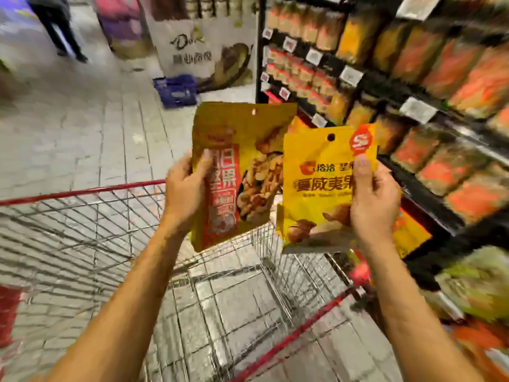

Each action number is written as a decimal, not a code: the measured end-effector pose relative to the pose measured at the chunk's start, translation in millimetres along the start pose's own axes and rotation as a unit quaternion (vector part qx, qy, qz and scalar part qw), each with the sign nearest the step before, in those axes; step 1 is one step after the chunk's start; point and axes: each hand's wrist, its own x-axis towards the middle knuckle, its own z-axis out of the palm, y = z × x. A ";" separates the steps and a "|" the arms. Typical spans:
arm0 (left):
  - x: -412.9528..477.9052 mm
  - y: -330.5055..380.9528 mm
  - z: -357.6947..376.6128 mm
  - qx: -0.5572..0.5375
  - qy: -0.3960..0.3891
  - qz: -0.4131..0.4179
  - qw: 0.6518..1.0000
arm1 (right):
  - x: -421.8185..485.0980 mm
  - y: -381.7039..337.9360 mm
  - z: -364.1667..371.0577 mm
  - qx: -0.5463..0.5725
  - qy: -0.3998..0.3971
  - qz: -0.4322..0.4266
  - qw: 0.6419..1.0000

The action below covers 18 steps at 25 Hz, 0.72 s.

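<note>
Nearest to us, our two bare forearms rise from 6 o'clock over a wire shopping cart [82, 192], whose red rim runs in from 9 o'clock toward the middle. The tiled floor [82, 119] shows through its mesh.

Above the cart's far corner, our left hand [184, 188] grasps a tall yellow pouch with a red panel [242, 150] by its left edge. The thumb lies on the front and the fingers are curled behind. The pouch stands almost upright in the air.

At its 3 o'clock, our right hand [371, 199] grasps a shorter yellow pouch [316, 188] by its right edge, thumb pressed on the front near the top. This shorter pouch overlaps the lower right edge of the tall one and sits in front of it. We cannot tell whether the two touch.

Beyond them, from 1 to 4 o'clock, dark shelves [429, 199] carry rows of orange and yellow packs with white price tags [418, 109], all blurred.

At 12 o'clock a blue crate [176, 91] sits on the floor against a white display stand [203, 42]. Farthest off, at 11 o'clock, stands a person [59, 28] in dark trousers.
</note>
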 end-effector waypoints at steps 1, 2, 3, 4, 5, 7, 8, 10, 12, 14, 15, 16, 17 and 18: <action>-4.0 11.3 19.6 0.001 -0.013 0.015 1.000 | 2.4 -6.3 -26.5 -0.010 0.022 -0.008 1.000; -13.3 25.3 44.7 0.017 -0.024 0.037 0.999 | 2.6 -13.8 -59.8 -0.016 0.050 -0.016 0.998; -24.2 37.9 70.8 0.027 -0.035 0.059 0.997 | 1.0 -20.7 -94.5 -0.013 0.077 -0.017 0.997; -37.4 51.7 99.9 0.019 -0.049 0.073 0.996 | -1.2 -26.7 -131.2 -0.013 0.105 -0.018 0.994; -54.8 66.1 129.7 0.002 -0.078 0.087 0.993 | -5.6 -33.1 -168.7 -0.020 0.134 -0.023 0.990; -96.8 95.5 188.8 -0.043 -0.139 0.111 0.983 | -15.8 -45.3 -241.9 -0.031 0.189 -0.027 0.981; -121.3 109.6 217.6 -0.072 -0.164 0.120 0.976 | -21.4 -53.4 -278.2 -0.027 0.207 -0.024 0.978; -161.7 130.4 262.6 -0.108 -0.192 0.142 0.965 | -31.0 -66.5 -336.8 -0.046 0.233 -0.030 0.971; -198.9 149.0 309.5 -0.122 -0.216 0.156 0.956 | -43.0 -79.0 -397.9 -0.070 0.269 -0.033 0.960; -223.5 165.2 352.5 -0.152 -0.263 0.145 0.942 | -51.9 -89.3 -449.4 -0.075 0.296 -0.030 0.952; -234.0 173.0 373.1 -0.158 -0.296 0.136 0.932 | -55.7 -93.3 -470.3 -0.077 0.307 -0.024 0.948; -241.5 180.5 394.5 -0.154 -0.323 0.131 0.925 | -58.1 -96.4 -488.3 -0.075 0.318 -0.019 0.945; -248.6 187.6 413.6 -0.150 -0.344 0.124 0.918 | -59.2 -98.5 -502.1 -0.073 0.328 -0.014 0.942; -253.5 193.3 431.9 -0.151 -0.360 0.117 0.913 | -59.1 -100.2 -513.5 -0.074 0.340 -0.008 0.938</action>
